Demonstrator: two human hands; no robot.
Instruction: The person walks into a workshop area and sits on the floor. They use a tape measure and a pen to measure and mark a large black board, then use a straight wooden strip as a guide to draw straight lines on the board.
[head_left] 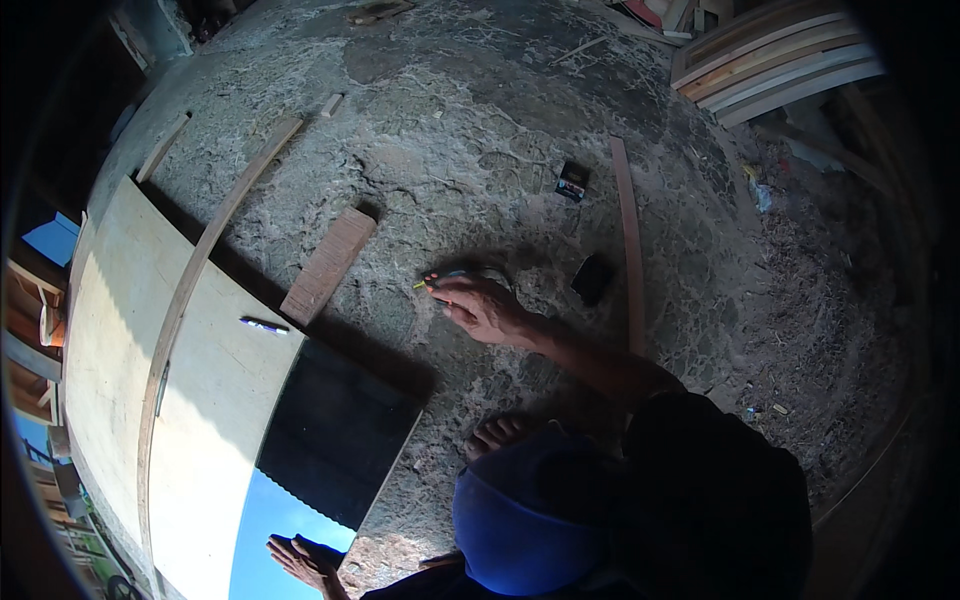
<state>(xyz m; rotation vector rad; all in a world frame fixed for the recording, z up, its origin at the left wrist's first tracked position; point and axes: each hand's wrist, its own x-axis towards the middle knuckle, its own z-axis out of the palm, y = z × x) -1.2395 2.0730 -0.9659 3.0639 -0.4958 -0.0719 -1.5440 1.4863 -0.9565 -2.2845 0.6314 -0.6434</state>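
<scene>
Holding a small tool (431,285), orange and yellow at the tip, in the right hand (485,308), with fingers drawn in narrowly around it, over the rough floor (420,190). Cannot tell the exact kind of tool, mostly covered by the fingers, nor whether touching the floor with it. Reaching the left hand (298,562) out over the lower end of a glossy panel (340,430), wide, with fingers straight and seemingly nothing held; cannot tell for sure about contact. Showing on that panel: dark above, bright blue below, split by a scalloped line. Along the panel's left side, a pale board (230,380), partly sunlit, with a long wooden strip (195,265) across it. On the board near its right edge, a purple-and-white marker (264,326), with no lettering legible. Just beside the board's edge, left of the right hand, a rectangular wooden block (330,265), plain, without visible marks. Farther up and right on the floor, a small black box (572,181) bearing a coloured printed label, too small to read. Below that, a dark flat object (592,280), too dim for any marking, near a thin reddish wooden strip (630,240).
</scene>
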